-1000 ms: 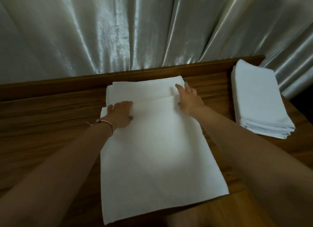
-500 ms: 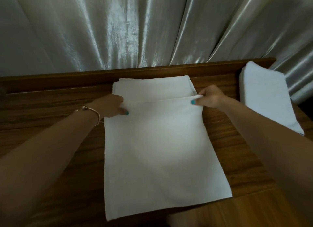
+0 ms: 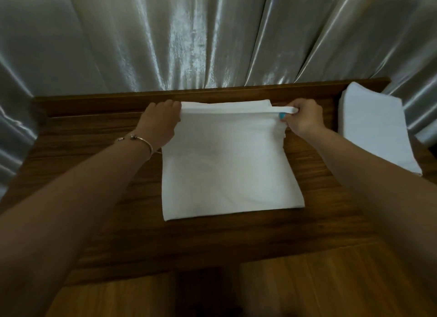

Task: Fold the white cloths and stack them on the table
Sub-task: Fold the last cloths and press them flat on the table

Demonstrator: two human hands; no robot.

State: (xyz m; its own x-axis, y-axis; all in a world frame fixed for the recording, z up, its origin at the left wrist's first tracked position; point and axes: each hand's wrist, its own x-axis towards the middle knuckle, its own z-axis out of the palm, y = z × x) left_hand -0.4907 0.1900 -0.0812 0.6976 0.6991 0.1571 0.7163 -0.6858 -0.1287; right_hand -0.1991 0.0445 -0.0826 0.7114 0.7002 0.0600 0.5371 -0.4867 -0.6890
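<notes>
We count two hands, one cloth being worked, and one stack of folded cloths. Our left hand (image 3: 159, 120) grips the far left corner of the cloth (image 3: 227, 165), fingers curled round its edge; a thin bracelet (image 3: 139, 140) sits on that wrist. Our right hand (image 3: 303, 118) pinches the far right corner, the thumb with its teal nail pressed on top of the fabric. Both grips are clenched on the cloth, neither released.

The cloth lies in the middle of the wooden surface (image 3: 94, 174), stretched between the two hands. Its far edge is raised a little between the grips and shows as a doubled band of fabric; the rest lies flat toward us, its near edge well short of the surface's front edge. How many layers lie under the top one we cannot tell.

The stack (image 3: 376, 132) rests at the right end of the surface, apart from the cloth and just beyond the right forearm. Its single cloths are too blurred to count.

A silvery curtain (image 3: 189, 37) hangs behind the surface. A wooden floor (image 3: 307, 288) shows below the near edge.
</notes>
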